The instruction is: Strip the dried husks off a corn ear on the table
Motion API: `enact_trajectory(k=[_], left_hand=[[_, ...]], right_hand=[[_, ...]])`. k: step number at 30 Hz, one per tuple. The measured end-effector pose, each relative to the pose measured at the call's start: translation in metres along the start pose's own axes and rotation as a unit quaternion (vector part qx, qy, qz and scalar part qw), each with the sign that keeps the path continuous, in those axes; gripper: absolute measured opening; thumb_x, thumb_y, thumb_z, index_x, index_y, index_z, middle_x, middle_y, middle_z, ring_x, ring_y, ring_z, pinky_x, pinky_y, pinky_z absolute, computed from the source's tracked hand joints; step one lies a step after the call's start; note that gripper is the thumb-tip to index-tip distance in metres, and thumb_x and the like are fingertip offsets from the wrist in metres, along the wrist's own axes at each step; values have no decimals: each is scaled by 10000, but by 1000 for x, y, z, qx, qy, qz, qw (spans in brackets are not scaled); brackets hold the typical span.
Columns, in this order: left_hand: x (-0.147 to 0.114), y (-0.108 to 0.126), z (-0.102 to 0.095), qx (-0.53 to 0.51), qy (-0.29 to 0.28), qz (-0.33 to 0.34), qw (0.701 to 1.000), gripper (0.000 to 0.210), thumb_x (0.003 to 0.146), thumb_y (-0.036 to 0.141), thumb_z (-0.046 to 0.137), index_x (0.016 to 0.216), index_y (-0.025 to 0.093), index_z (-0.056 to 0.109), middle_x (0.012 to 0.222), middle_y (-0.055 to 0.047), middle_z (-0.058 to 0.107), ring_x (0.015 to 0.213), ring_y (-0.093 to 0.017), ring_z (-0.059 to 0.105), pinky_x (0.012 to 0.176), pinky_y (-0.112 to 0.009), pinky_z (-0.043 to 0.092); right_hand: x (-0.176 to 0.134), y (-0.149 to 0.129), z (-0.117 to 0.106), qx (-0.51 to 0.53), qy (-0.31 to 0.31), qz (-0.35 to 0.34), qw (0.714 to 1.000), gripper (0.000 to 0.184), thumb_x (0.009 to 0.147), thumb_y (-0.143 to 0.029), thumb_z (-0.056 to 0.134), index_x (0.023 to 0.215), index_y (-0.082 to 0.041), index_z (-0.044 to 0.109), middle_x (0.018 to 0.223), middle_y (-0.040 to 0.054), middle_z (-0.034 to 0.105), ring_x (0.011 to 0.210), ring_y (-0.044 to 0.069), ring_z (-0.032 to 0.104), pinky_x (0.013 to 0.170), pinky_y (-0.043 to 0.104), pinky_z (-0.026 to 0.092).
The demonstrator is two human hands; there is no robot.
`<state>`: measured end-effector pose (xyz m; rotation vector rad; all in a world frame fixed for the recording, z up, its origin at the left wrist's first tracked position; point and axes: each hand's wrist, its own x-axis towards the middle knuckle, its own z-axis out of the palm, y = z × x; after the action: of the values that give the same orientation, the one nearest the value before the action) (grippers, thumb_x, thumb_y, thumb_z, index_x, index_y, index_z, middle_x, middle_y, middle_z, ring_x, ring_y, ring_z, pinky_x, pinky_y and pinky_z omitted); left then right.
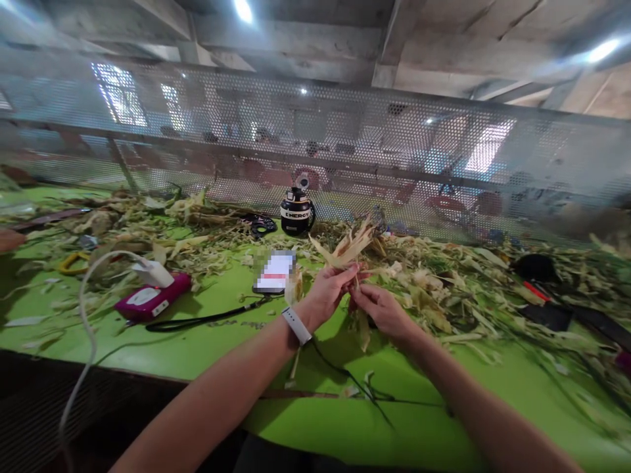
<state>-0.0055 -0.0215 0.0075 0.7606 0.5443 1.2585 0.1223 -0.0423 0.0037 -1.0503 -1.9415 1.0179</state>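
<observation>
My left hand (328, 289), with a pale watch band on its wrist, is closed round a bundle of dry corn husks (352, 246). The husk tips fan out above the fist toward the mesh panel. My right hand (382, 307) meets it from the right, thumb and fingers pinched at the lower part of the same bundle, where a thin pale strip shows. A husk piece (363, 330) hangs below the fingers. The exact spot where the fingertips meet is partly hidden.
Loose husk scraps (434, 289) cover much of the green table (221, 355). Nearby are a phone (276, 272) with a black strap (207, 318), a black jug (296, 213), and a magenta power strip (152, 299) with a white charger and cable. A perforated panel (276, 131) stands behind.
</observation>
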Motion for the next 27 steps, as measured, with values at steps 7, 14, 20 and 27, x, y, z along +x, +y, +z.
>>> enact_trajectory(k=[7,14,20,27], left_hand=[[1,3,-2,37,12,2,999,204,570,223,768,728,137,671,768,-53,703,711,-144,639,633,-229,458],[1,4,-4,64,0,12,998,298,537,264,801,749,127,642,682,-26,672,699,-135,623,666,-242,451],[8,9,-10,62,74,53,994,213,616,275,748,710,129,623,576,13,591,566,-81,544,572,-210,397],[15,7,-19,113,110,98,983,218,643,286,713,788,132,661,573,39,531,540,-62,422,534,-199,313]], right_hand=[[-1,-3,-9,-19,-36,13,999,475,785,-609,467,640,-164,554,573,-11,483,530,111,436,486,228,356],[0,0,-4,-47,-7,21,999,381,848,-530,411,674,-194,456,572,-24,498,509,108,456,481,223,362],[-3,0,4,-237,14,-88,968,366,928,-399,329,655,-195,461,583,-9,498,561,123,462,552,241,357],[-5,-3,-11,-355,142,-213,899,326,921,-367,403,742,-181,602,691,52,569,711,172,498,682,288,387]])
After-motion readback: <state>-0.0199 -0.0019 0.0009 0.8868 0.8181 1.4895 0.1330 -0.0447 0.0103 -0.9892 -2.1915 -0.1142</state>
